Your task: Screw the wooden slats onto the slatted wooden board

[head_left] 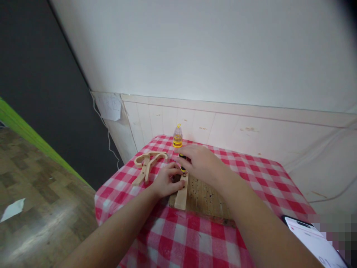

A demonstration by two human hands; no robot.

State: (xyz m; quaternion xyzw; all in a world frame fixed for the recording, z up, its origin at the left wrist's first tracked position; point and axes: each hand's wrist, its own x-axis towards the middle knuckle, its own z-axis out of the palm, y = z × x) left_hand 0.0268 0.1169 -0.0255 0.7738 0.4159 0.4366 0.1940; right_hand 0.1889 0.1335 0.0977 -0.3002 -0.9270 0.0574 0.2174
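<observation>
My right hand (201, 162) is closed over the black-and-yellow handle of a screwdriver (182, 169), which stands on the far end of a pale wooden bar (182, 192). My left hand (166, 181) pinches around the screwdriver's tip and rests on that bar. The bar lies on a brown wooden board (205, 199) dotted with small holes, on the red-and-white checked tablecloth (189, 238).
Curved wooden pieces (147, 163) lie to the left on the cloth. A clear and yellow bit holder (177, 137) stands at the table's back edge by the white panelled wall. A phone (315, 242) lies at the near right. Floor drops away on the left.
</observation>
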